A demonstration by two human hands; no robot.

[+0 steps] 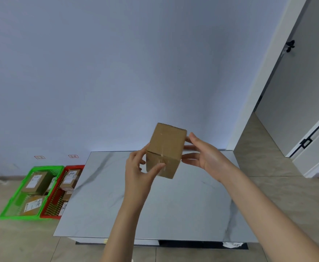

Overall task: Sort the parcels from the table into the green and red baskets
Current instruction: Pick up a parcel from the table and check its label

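Over marble table [173, 208], left hand [137, 170] pinches parcel [166, 150]; right hand [206, 157] fingers press its hidden side.

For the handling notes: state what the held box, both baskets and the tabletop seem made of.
Box: brown cardboard, matte, with a flap seam and creased edges. Green basket and red basket: likely moulded plastic, bright uniform colour, slatted walls. Tabletop: glossy, pale with grey veins, so marble or a marble-look slab; cannot tell which.
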